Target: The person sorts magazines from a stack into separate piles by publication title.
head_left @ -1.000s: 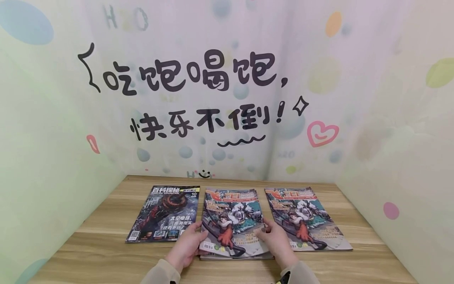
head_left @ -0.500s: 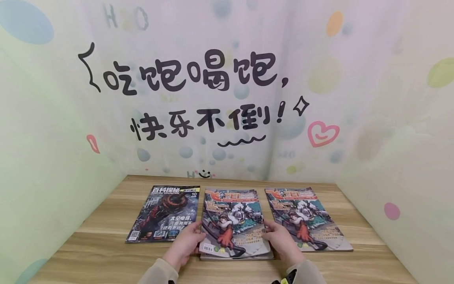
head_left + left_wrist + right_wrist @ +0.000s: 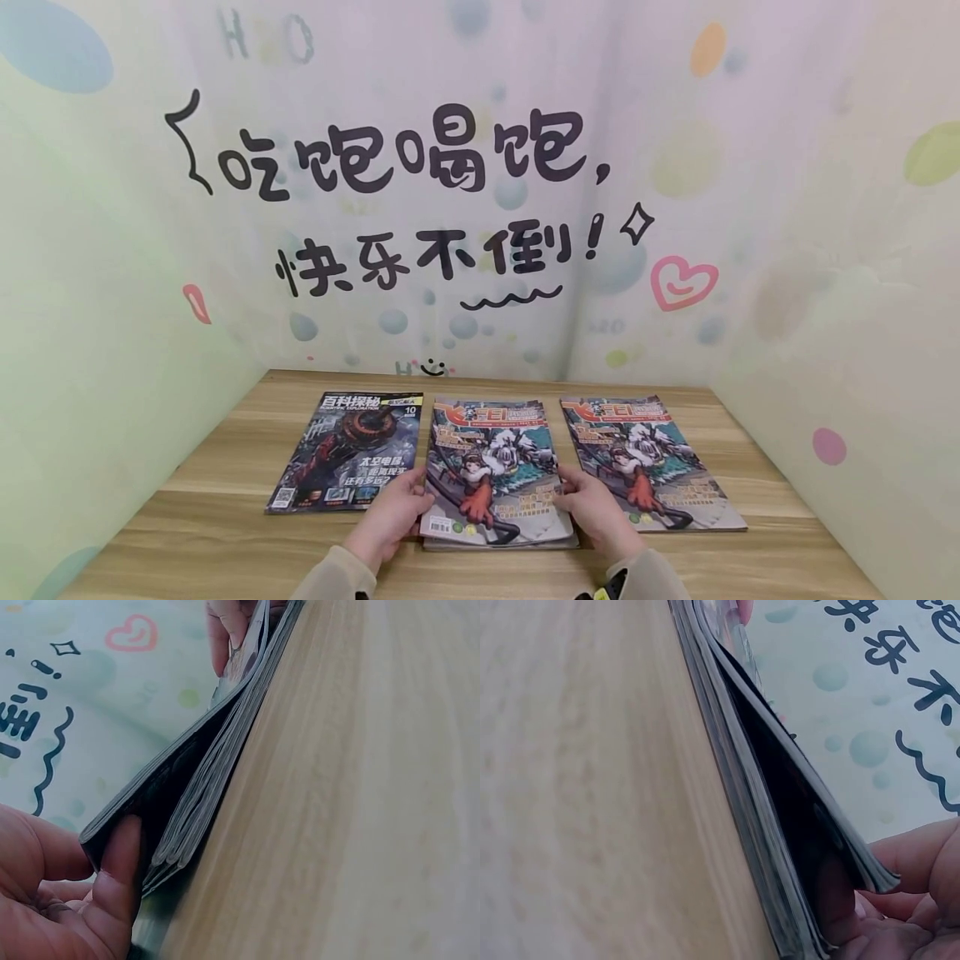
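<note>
In the head view a magazine [image 3: 491, 471] with a red-gloved cartoon figure on its cover lies on top of a stack, centred before me. My left hand [image 3: 392, 512] pinches its left edge near the front corner; my right hand [image 3: 600, 510] pinches the opposite edge. Both wrist views show those edges raised, with a dark gap above the lower magazines [image 3: 206, 799]. The left thumb [image 3: 118, 862] is seen at the lifted edge. In the right wrist view, the right fingers [image 3: 911, 859] hold the other lifted edge, and the lower magazines [image 3: 735, 780] stay flat on the table.
Left of the stack lies a dark magazine [image 3: 348, 454] with a red ring-shaped picture. A magazine [image 3: 645, 471] with the same cartoon cover lies to the right. The wooden table [image 3: 187, 550] meets a printed curtain-like backdrop [image 3: 480, 333] behind and pale walls on both sides.
My right hand has shifted slightly right, its fingers now farther off the cover, at the magazine's edge. My left hand has barely moved. Over the last half second everything is still.
</note>
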`<state>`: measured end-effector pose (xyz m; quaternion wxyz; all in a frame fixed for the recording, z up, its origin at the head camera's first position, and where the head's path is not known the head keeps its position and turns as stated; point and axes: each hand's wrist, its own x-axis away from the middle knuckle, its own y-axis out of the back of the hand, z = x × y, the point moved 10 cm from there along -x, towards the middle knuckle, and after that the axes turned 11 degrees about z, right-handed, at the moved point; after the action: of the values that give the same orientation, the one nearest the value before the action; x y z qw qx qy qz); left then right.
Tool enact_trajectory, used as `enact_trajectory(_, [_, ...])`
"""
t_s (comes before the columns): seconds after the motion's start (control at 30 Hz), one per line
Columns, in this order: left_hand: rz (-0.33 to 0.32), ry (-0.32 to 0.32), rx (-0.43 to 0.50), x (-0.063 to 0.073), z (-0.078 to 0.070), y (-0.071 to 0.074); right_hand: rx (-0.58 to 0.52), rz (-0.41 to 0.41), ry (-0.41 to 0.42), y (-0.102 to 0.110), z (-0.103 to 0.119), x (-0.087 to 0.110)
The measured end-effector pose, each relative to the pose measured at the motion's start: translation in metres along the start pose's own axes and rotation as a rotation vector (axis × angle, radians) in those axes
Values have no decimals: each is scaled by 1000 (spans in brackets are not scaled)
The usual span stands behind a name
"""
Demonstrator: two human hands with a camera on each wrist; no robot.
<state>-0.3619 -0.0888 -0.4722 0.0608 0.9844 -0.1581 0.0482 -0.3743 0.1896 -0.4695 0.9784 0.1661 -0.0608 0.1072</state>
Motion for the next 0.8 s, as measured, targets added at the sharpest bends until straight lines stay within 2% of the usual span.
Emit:
enact_trajectory(0.4, [-50,-17,-77,1,-5,3,13,-37,-2,2,0,0])
enact_trajectory(0.8, [-53,-23,-72,-1,-6,2,-24,-73,4,7,-1,0])
